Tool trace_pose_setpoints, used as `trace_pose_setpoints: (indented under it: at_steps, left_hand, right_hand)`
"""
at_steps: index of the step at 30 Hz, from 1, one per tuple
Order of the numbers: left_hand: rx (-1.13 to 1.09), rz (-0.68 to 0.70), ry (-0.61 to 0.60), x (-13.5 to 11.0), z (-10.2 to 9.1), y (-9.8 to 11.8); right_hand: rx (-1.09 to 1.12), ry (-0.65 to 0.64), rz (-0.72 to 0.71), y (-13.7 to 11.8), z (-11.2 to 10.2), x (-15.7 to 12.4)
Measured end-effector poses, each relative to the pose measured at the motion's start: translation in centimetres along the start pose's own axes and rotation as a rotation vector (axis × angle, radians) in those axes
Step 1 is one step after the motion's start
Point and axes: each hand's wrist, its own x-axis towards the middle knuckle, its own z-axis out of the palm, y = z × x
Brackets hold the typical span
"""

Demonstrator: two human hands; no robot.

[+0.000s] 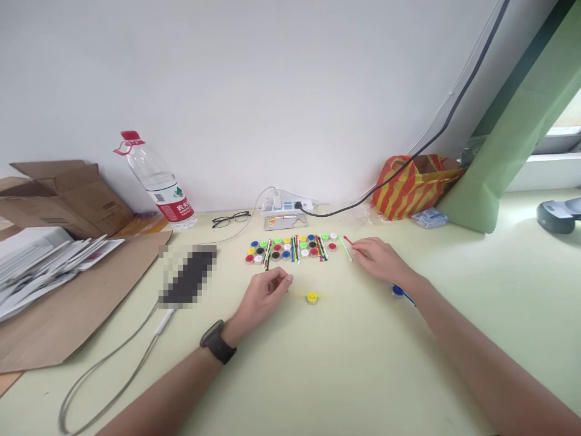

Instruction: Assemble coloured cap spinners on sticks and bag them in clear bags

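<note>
My left hand is curled above the table, thumb and fingers close together, with nothing visible in them. Just right of it stands a yellow round piece on a clear base, with a faint yellow blur stretching to both sides. My right hand pinches a thin red stick with a pointed tip. Beside that stick lie a green stick and a white stick. A blue round piece with a blue stick is partly behind my right forearm. Rows of coloured round pieces alternate with bundles of sticks.
Behind the rows are a power strip and glasses. On the left are a water bottle, cardboard box, papers and a cable. A striped bag stands back right, near a green curtain.
</note>
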Motion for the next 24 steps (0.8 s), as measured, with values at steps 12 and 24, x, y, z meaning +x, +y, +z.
trace_pose_setpoints:
  at_steps: [12, 24]
  left_hand:
    - [0.012, -0.004, -0.015, -0.1, -0.1, 0.0]
    - [0.019, -0.012, -0.027, 0.0, 0.0, 0.0]
  right_hand:
    - [-0.036, 0.089, 0.077, 0.9, 0.1, -0.1]
    - [0.002, 0.057, -0.072, 2.1, 1.0, -0.4]
